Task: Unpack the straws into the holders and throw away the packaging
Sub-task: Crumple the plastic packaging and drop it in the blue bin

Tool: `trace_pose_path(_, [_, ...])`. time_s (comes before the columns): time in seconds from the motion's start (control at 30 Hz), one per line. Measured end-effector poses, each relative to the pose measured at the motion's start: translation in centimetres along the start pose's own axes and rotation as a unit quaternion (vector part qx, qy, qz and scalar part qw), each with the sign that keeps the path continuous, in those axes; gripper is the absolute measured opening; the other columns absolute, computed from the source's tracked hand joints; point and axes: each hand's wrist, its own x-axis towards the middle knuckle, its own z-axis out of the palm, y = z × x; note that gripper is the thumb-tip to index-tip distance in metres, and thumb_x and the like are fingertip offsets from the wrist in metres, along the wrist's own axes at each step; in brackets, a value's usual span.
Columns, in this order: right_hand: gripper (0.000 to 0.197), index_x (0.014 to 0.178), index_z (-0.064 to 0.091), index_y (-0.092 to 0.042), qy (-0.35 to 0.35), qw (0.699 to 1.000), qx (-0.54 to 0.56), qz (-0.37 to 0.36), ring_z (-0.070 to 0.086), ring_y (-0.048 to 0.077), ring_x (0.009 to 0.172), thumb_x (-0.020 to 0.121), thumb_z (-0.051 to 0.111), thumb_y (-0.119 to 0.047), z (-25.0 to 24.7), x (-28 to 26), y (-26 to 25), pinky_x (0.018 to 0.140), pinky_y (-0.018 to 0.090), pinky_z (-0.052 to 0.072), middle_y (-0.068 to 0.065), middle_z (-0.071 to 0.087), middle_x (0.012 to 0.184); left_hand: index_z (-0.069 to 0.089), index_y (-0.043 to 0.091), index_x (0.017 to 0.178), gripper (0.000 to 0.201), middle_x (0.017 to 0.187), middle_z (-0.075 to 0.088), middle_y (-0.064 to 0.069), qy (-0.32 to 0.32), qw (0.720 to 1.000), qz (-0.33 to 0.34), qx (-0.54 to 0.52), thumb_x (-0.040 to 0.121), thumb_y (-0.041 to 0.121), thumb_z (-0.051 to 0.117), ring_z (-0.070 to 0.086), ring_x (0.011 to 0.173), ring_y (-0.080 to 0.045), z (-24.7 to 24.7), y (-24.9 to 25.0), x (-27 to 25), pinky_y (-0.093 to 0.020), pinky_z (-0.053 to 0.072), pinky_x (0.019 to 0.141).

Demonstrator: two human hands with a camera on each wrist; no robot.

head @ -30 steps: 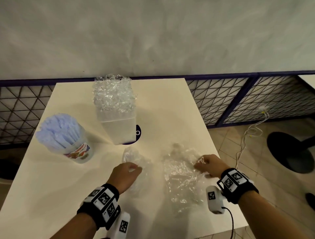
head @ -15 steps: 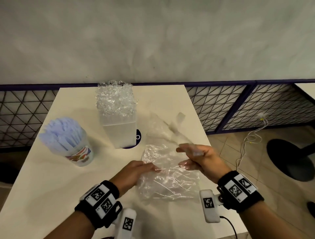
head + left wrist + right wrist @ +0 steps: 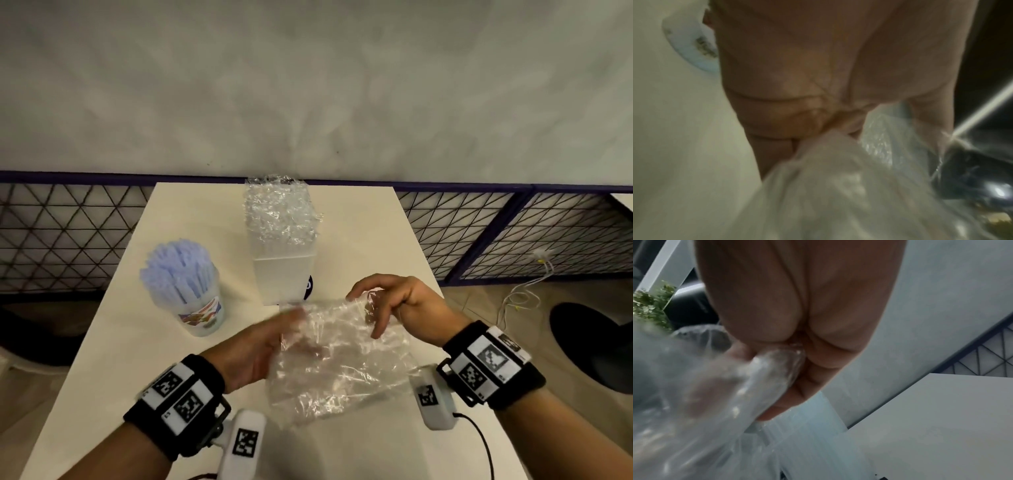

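Observation:
A crumpled clear plastic packaging (image 3: 342, 370) hangs above the near part of the white table (image 3: 359, 240), held between both hands. My left hand (image 3: 260, 346) grips its left edge; the fingers are blurred behind the film. My right hand (image 3: 394, 305) pinches its upper right corner with curled fingers. In the left wrist view the packaging (image 3: 838, 186) bunches out of the palm (image 3: 797, 81). In the right wrist view the film (image 3: 705, 394) runs out from under the curled fingers (image 3: 813, 378). A round holder (image 3: 202, 308) at the left is full of blue-white wrapped straws (image 3: 178, 267). A square translucent holder (image 3: 284, 277) behind the hands is full of clear-wrapped straws (image 3: 279, 212).
A dark round sticker (image 3: 309, 286) shows on the table behind the square holder. A mesh fence (image 3: 479, 233) and a grey wall stand behind the table. On the floor at the right are a white cable (image 3: 524, 291) and a black round base (image 3: 596, 342).
The packaging lay flat on the table under both hands. Both hands have picked it up and brought it together in the air between them.

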Motion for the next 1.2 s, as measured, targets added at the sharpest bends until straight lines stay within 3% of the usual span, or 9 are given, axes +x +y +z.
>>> trace_pose_path(0.17, [0.028, 0.099, 0.076, -0.012, 0.060, 0.979, 0.186, 0.057, 0.068, 0.031, 0.093, 0.084, 0.058, 0.004, 1.5, 1.2, -0.7, 0.083, 0.043, 0.055, 0.005, 0.061, 0.131, 0.076, 0.004, 0.095, 0.043, 0.101, 0.073, -0.015, 0.070, 0.991, 0.095, 0.065, 0.067, 0.038, 0.073, 0.068, 0.094, -0.026, -1.8, 0.0, -1.6, -0.033, 0.052, 0.085])
trace_pose_path(0.3, [0.088, 0.140, 0.048, -0.025, -0.014, 0.917, 0.356, 0.179, 0.061, 0.045, 0.111, 0.066, 0.082, -0.059, 3.9, 1.2, -1.0, 0.096, 0.057, 0.050, 0.014, 0.062, 0.133, 0.074, 0.008, 0.080, 0.044, 0.079, 0.070, 0.000, 0.141, 0.957, 0.177, 0.183, 0.074, 0.051, 0.065, 0.063, 0.077, -0.012, -3.8, 0.3, -3.0, -0.027, 0.046, 0.076])
trace_pose_path(0.4, [0.066, 0.130, 0.054, -0.025, 0.018, 0.939, 0.264, 0.218, 0.068, 0.036, 0.089, 0.074, 0.086, -0.035, 7.2, 1.8, -1.6, 0.074, 0.044, 0.060, 0.013, 0.069, 0.112, 0.068, 0.034, 0.073, 0.018, 0.073, 0.067, 0.022, 0.196, 0.896, 0.217, 0.334, 0.089, 0.027, 0.062, 0.062, 0.071, 0.008, -4.2, 0.9, -4.2, -0.007, 0.042, 0.067])
trace_pose_path(0.47, [0.043, 0.121, 0.060, -0.013, 0.068, 0.951, 0.223, 0.203, 0.067, 0.026, 0.074, 0.082, 0.077, -0.006, 8.3, 2.4, -2.0, 0.065, 0.038, 0.059, 0.010, 0.069, 0.096, 0.072, 0.036, 0.079, 0.011, 0.087, 0.071, 0.011, 0.213, 0.876, 0.240, 0.360, 0.086, 0.039, 0.063, 0.065, 0.085, 0.001, -4.6, 0.9, -4.4, -0.017, 0.049, 0.074])
trace_pose_path(0.6, [0.022, 0.098, 0.070, 0.000, 0.103, 0.961, 0.214, 0.145, 0.065, 0.018, 0.065, 0.084, 0.064, 0.015, 8.4, 3.2, -2.5, 0.060, 0.028, 0.057, 0.009, 0.074, 0.087, 0.076, 0.024, 0.093, 0.055, 0.098, 0.074, 0.000, 0.144, 0.930, 0.181, 0.284, 0.068, 0.069, 0.056, 0.068, 0.098, -0.011, -5.2, 0.3, -5.2, -0.031, 0.046, 0.093])
trace_pose_path(0.73, [0.015, 0.089, 0.074, 0.004, 0.114, 0.965, 0.214, 0.104, 0.065, 0.020, 0.065, 0.079, 0.068, 0.013, 7.7, 3.6, -2.5, 0.061, 0.025, 0.056, 0.016, 0.071, 0.077, 0.070, 0.001, 0.096, 0.079, 0.094, 0.072, -0.015, 0.072, 0.964, 0.161, 0.198, 0.060, 0.072, 0.072, 0.066, 0.090, -0.019, -5.2, 0.0, -5.1, -0.034, 0.046, 0.085])
trace_pose_path(0.9, [0.006, 0.076, 0.076, -0.004, 0.024, 0.977, 0.197, 0.079, 0.061, 0.018, 0.064, 0.079, 0.073, 0.000, 5.3, 3.8, -3.0, 0.058, 0.023, 0.051, 0.013, 0.067, 0.080, 0.068, 0.008, 0.117, 0.104, 0.124, 0.064, -0.018, 0.021, 0.996, 0.089, 0.024, 0.043, 0.081, 0.072, 0.059, 0.119, -0.032, -5.0, 0.2, -4.5, -0.044, 0.046, 0.102])
trace_pose_path(1.07, [0.013, 0.084, 0.079, -0.021, -0.028, 0.993, 0.084, 0.078, 0.064, 0.019, 0.070, 0.077, 0.078, -0.011, 3.0, 4.5, -4.1, 0.059, 0.028, 0.055, 0.029, 0.066, 0.102, 0.078, 0.010, 0.091, 0.063, 0.098, 0.074, -0.009, -0.034, 0.996, 0.041, 0.071, 0.056, 0.062, 0.075, 0.070, 0.088, -0.019, -1.7, 1.0, -3.4, -0.025, 0.054, 0.078])
trace_pose_path(1.2, [0.037, 0.114, 0.067, -0.021, 0.053, 0.988, 0.096, 0.113, 0.062, 0.025, 0.077, 0.080, 0.080, -0.017, 2.0, 4.6, -2.9, 0.057, 0.030, 0.054, 0.006, 0.067, 0.099, 0.076, 0.005, 0.089, 0.043, 0.090, 0.075, -0.004, 0.034, 0.987, 0.121, 0.097, 0.072, 0.045, 0.072, 0.068, 0.085, -0.013, -0.1, 0.9, -2.1, -0.023, 0.050, 0.079])
